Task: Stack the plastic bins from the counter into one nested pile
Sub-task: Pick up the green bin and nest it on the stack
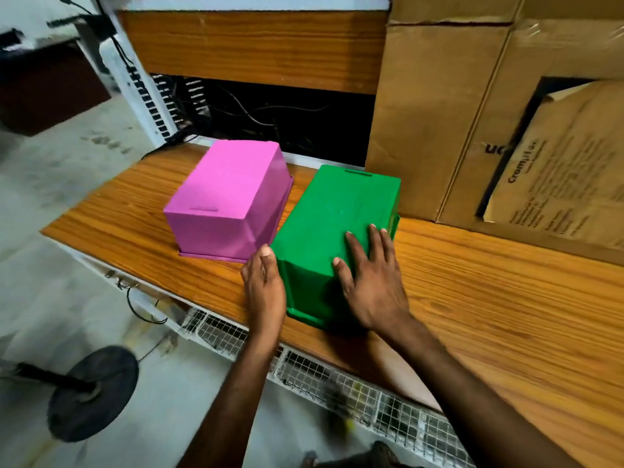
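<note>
Two plastic bins stand upside down side by side on the wooden counter (489, 298). The pink bin (229, 194) is on the left, the green bin (334, 214) on the right, nearly touching it. My right hand (368, 282) lies flat on the green bin's upturned bottom near its front corner, fingers straight and spread. My left hand (265, 288) presses against the green bin's near-left side, the thumb tip at its upper corner and the fingers straight along the wall.
Large cardboard boxes (472, 113) stand right behind the green bin at the back right. A dark open shelf with cables (270, 119) lies behind the bins. Below the counter's front edge run a wire mesh tray (337, 383) and a round black base (91, 393) on the floor.
</note>
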`<state>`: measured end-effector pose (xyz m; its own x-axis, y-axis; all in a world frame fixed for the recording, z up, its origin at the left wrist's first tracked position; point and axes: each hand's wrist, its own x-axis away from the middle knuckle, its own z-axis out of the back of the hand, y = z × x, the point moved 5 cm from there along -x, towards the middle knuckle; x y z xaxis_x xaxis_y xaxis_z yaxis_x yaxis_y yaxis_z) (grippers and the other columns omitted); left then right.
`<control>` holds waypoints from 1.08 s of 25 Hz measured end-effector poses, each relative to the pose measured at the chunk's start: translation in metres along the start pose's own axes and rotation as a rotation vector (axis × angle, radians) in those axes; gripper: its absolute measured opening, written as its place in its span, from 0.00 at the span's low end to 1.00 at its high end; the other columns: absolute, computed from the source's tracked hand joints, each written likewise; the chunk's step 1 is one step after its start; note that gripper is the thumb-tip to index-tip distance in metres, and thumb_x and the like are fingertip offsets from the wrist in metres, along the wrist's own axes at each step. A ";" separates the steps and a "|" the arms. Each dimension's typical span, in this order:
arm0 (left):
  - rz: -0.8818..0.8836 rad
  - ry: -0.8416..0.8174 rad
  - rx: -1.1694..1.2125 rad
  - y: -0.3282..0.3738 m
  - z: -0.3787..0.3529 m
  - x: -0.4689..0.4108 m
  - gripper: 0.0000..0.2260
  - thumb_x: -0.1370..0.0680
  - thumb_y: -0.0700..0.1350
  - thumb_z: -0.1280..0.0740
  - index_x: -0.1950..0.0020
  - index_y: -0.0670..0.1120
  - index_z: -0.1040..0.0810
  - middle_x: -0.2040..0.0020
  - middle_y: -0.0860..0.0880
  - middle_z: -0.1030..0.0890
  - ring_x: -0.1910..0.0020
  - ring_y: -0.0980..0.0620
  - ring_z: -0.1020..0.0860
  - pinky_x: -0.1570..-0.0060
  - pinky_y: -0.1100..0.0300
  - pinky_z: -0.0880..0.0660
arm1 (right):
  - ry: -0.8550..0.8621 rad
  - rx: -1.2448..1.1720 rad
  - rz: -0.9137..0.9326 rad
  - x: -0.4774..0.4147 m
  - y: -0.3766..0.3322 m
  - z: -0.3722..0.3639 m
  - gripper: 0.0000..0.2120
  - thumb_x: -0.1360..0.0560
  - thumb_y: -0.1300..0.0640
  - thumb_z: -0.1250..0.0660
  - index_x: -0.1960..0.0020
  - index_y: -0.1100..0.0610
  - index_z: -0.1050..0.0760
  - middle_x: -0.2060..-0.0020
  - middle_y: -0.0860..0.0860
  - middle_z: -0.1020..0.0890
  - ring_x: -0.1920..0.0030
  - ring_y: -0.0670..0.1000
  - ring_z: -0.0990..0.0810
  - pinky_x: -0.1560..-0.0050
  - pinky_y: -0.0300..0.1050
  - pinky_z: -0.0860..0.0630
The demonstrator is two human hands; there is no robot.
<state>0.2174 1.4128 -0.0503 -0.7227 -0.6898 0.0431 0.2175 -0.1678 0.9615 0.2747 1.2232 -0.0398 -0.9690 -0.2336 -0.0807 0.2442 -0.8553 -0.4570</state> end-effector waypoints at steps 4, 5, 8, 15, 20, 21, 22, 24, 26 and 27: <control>0.181 -0.193 0.098 0.000 -0.005 -0.014 0.29 0.18 0.66 0.48 0.24 0.51 0.28 0.25 0.47 0.27 0.27 0.45 0.29 0.33 0.55 0.32 | 0.013 -0.397 -0.189 0.014 0.006 -0.004 0.30 0.18 0.40 0.40 0.18 0.45 0.41 0.16 0.60 0.53 0.16 0.57 0.53 0.19 0.48 0.50; 0.193 -0.197 0.101 -0.001 -0.004 -0.014 0.31 0.20 0.71 0.47 0.26 0.53 0.26 0.26 0.47 0.26 0.28 0.44 0.28 0.30 0.51 0.32 | 0.019 -0.464 -0.200 0.015 0.007 0.000 0.30 0.18 0.43 0.37 0.18 0.45 0.40 0.16 0.58 0.49 0.16 0.55 0.50 0.21 0.46 0.47; 0.209 -0.186 0.196 -0.005 0.001 -0.013 0.33 0.29 0.79 0.43 0.41 0.57 0.17 0.38 0.48 0.16 0.38 0.43 0.20 0.36 0.43 0.24 | 0.131 -0.559 -0.202 0.020 0.020 0.021 0.30 0.23 0.38 0.36 0.22 0.41 0.33 0.19 0.51 0.36 0.18 0.50 0.41 0.21 0.52 0.38; 0.032 -0.344 0.274 0.040 -0.002 0.002 0.14 0.16 0.43 0.37 0.32 0.52 0.20 0.37 0.54 0.17 0.43 0.59 0.18 0.54 0.68 0.20 | 0.323 -0.927 -0.129 0.029 0.024 0.078 0.27 0.31 0.46 0.29 0.31 0.40 0.24 0.22 0.48 0.30 0.21 0.48 0.34 0.21 0.57 0.36; 0.230 -0.514 0.161 0.027 -0.012 0.005 0.37 0.35 0.79 0.34 0.33 0.61 0.23 0.32 0.52 0.20 0.35 0.50 0.21 0.34 0.47 0.24 | 0.320 -1.062 -0.155 0.044 0.032 0.090 0.23 0.23 0.63 0.30 0.31 0.47 0.23 0.26 0.47 0.26 0.26 0.47 0.28 0.23 0.51 0.32; 0.280 -0.553 0.178 0.025 -0.014 0.009 0.36 0.37 0.79 0.33 0.35 0.61 0.21 0.35 0.52 0.17 0.36 0.48 0.19 0.35 0.45 0.24 | 0.309 -1.067 -0.162 0.047 0.035 0.091 0.22 0.22 0.64 0.32 0.31 0.47 0.24 0.26 0.48 0.26 0.27 0.46 0.28 0.24 0.49 0.32; 0.321 -0.555 0.237 0.024 -0.016 0.012 0.31 0.34 0.75 0.31 0.38 0.58 0.18 0.40 0.51 0.15 0.40 0.48 0.16 0.39 0.46 0.21 | 0.305 -1.038 -0.177 0.050 0.040 0.092 0.21 0.21 0.63 0.32 0.31 0.47 0.23 0.25 0.48 0.27 0.26 0.46 0.30 0.23 0.50 0.33; 0.384 -0.458 0.367 0.027 -0.016 0.016 0.22 0.29 0.64 0.27 0.42 0.52 0.15 0.47 0.47 0.12 0.48 0.46 0.13 0.49 0.47 0.16 | 0.291 -0.959 -0.191 0.053 0.047 0.094 0.18 0.22 0.54 0.32 0.33 0.44 0.21 0.24 0.48 0.28 0.23 0.47 0.33 0.21 0.56 0.37; 0.407 -0.386 0.460 0.028 -0.022 0.015 0.23 0.29 0.60 0.25 0.39 0.48 0.16 0.42 0.43 0.14 0.45 0.42 0.15 0.45 0.41 0.18 | 0.299 -0.846 -0.225 0.060 0.053 0.099 0.19 0.25 0.43 0.35 0.35 0.39 0.20 0.23 0.47 0.29 0.22 0.47 0.35 0.21 0.58 0.38; 0.390 -0.380 0.496 0.033 -0.025 0.018 0.22 0.27 0.57 0.26 0.38 0.46 0.17 0.40 0.42 0.15 0.44 0.42 0.16 0.43 0.41 0.19 | 0.315 -0.761 -0.226 0.064 0.055 0.103 0.20 0.25 0.38 0.37 0.35 0.38 0.20 0.22 0.46 0.31 0.21 0.47 0.37 0.20 0.56 0.40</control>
<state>0.2280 1.3766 -0.0245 -0.8507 -0.3274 0.4112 0.2480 0.4398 0.8632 0.2298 1.1133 0.0213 -0.9842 0.1412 -0.1064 0.0606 -0.2959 -0.9533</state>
